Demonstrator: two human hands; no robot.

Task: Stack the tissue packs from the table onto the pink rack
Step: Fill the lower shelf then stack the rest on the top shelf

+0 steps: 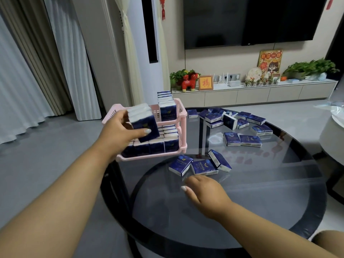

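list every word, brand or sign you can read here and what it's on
"TWINKLE": front of the pack in the rack's top tier, and the loose packs nearest the right hand.
"福": framed gold sign on the TV cabinet.
Red characters on the poster: too blurred to read.
Small print on the pack sides: too small to read.

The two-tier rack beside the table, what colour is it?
Pale pink; the rack shows clearly in the head view, already holding dark blue tissue packs.
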